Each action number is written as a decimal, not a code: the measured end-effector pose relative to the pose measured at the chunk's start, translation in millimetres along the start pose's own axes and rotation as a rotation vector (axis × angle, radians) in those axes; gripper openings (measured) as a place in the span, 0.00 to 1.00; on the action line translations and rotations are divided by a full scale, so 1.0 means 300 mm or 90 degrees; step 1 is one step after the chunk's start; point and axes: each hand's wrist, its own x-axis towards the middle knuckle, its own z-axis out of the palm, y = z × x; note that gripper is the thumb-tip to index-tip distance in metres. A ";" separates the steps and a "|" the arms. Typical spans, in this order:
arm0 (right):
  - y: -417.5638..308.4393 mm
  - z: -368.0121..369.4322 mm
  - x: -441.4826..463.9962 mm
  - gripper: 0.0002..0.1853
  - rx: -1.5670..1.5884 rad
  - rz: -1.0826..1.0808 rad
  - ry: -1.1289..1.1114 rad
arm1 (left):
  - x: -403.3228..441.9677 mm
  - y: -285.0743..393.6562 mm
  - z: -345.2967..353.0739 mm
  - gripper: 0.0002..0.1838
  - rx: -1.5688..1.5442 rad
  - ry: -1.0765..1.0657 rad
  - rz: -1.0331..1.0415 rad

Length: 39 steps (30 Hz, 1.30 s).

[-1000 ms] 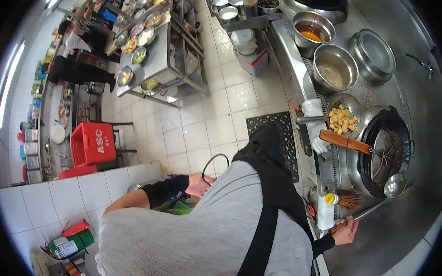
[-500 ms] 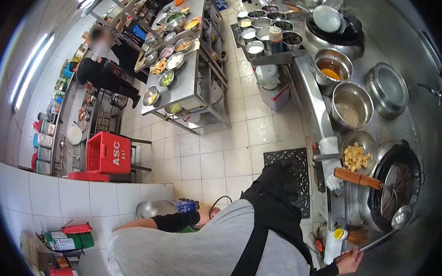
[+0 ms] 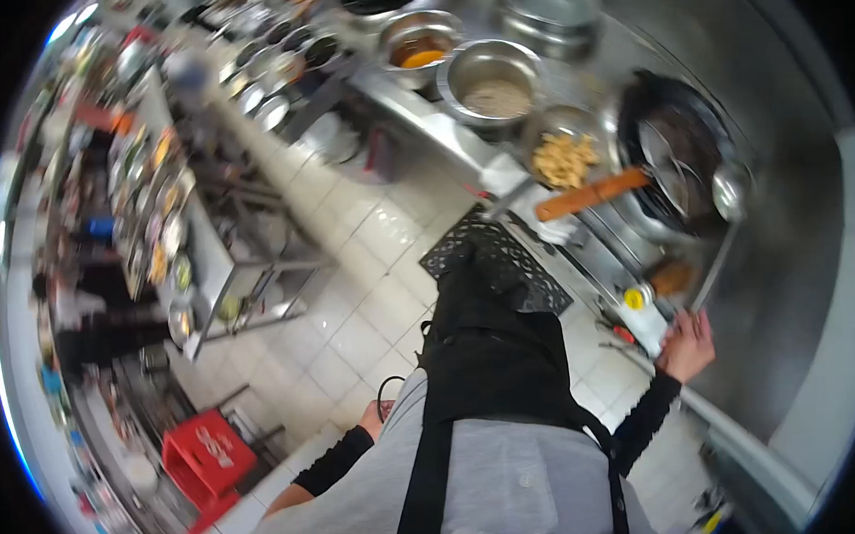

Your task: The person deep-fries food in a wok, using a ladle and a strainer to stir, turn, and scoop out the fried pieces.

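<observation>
The right hand is curled around the near end of the ladle, whose bowl sits at the side of the wok, probably propped there so the handle bridges the gap to the person. The ladle's long axis runs from the hand across the tabletop, slanting slightly right, bowl end pointing away. A wooden-handled strainer lies over the wok, its grip jutting past the rim, presumably for easy reach. The left hand is beside a black loop; its fingers are mostly hidden, so I cannot tell whether they grip it.
</observation>
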 end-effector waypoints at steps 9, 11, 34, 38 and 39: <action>-0.043 0.023 -0.065 0.33 0.009 -0.018 0.058 | 0.280 0.154 -0.208 0.18 0.261 -0.203 0.009; -0.046 0.012 -0.056 0.32 -0.054 -0.051 0.052 | 0.428 0.051 -0.300 0.20 0.386 -0.266 0.037; 0.739 -0.169 -0.069 0.27 -0.503 -0.152 0.229 | 0.659 1.004 0.818 0.14 0.726 -0.784 0.458; 0.856 -0.181 -0.031 0.35 -0.619 -0.280 0.211 | 0.637 1.032 0.784 0.15 0.752 -0.792 0.445; 0.890 -0.188 -0.012 0.37 -0.655 -0.334 0.213 | 0.642 1.034 0.780 0.15 0.763 -0.791 0.450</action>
